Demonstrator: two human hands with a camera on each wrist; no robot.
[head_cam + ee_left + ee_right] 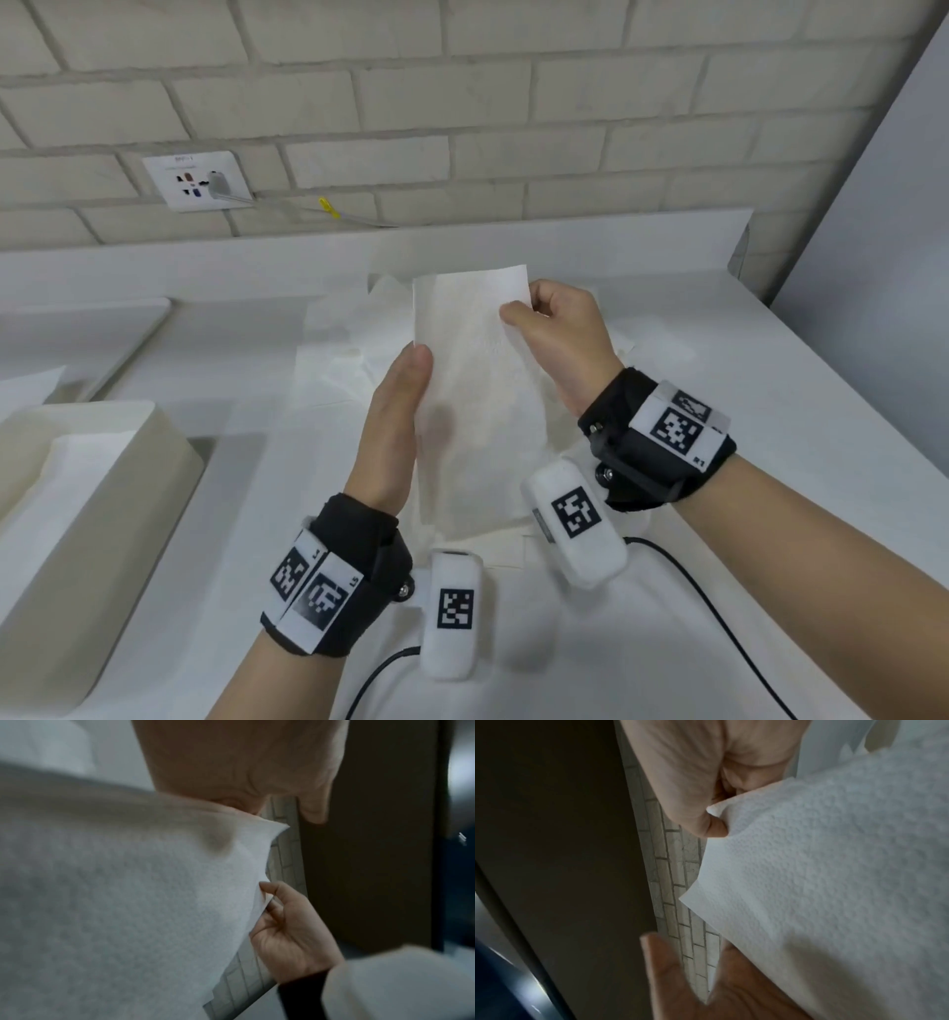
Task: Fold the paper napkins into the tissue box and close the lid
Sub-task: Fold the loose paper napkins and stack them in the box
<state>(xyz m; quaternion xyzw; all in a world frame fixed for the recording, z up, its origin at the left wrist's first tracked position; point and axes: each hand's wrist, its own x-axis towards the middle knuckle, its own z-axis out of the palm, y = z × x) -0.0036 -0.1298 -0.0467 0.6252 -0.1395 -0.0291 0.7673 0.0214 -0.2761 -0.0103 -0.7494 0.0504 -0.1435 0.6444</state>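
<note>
white stone-look countertop (693, 411) spans under both hands, pale brick wall (462, 103) behind it. open beige rectangular tissue box (77, 514) sits well left of the left hand, white paper showing inside, lid not on it. flat pale lid-like slab (87, 329) lies far-left beyond the box (cannot tell for sure it is the lid). loose pile of white paper napkins (339, 339) spread on the counter just beyond and under both hands. one long white embossed paper napkin (477, 390) held up off the counter between the hands, hanging roughly upright. left hand (398, 426) against the napkin's left edge, fingers straight and together behind the sheet, thumb pressed on the front; shadow of a fingertip shows through the paper. right hand (560, 334) at the napkin's upper right corner, thumb and curled fingers pinching it. white wall socket plate (197, 180) far up-left of the hands, grey plug in it.
</note>
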